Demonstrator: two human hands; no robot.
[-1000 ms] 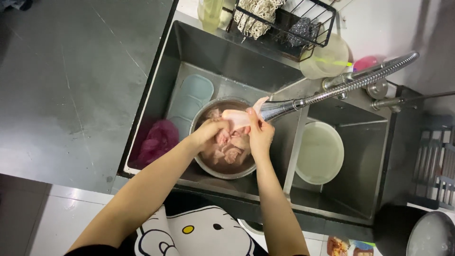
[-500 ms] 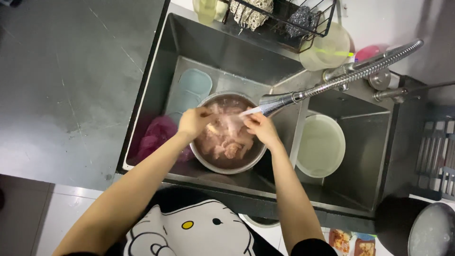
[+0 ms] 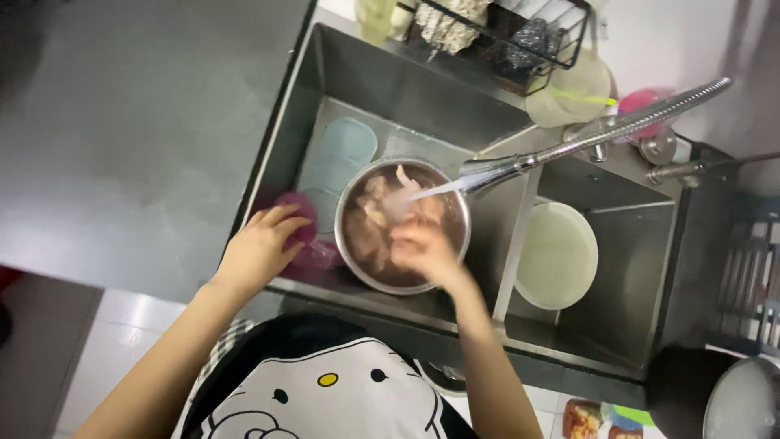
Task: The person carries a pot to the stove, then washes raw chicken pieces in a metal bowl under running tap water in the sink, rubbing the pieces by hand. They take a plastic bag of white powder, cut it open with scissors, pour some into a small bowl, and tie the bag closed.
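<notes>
- Your right hand (image 3: 426,254) is over the near side of the round metal bowl (image 3: 404,225). It is blurred, so you cannot tell whether its fingers are spread or closed on a piece.
- The raw meat pieces (image 3: 382,213) lie in murky water inside that bowl, just ahead of the right hand, towards the back of the sink; this hand is much the nearer one.
- The pull-out faucet (image 3: 601,134) runs slantwise from the far right, its head just past the bowl's right rim, its stream landing on the meat.
- Your left hand (image 3: 262,248) rests with loosely curled fingers on the sink's near-left edge (image 3: 272,171), touching a magenta plastic item (image 3: 305,236) beside the bowl.
- Pale blue lids (image 3: 345,150) sit beyond the bowl; open basin floor lies behind it.
- The divider and a pale round dish (image 3: 556,256) bound the right side.
</notes>
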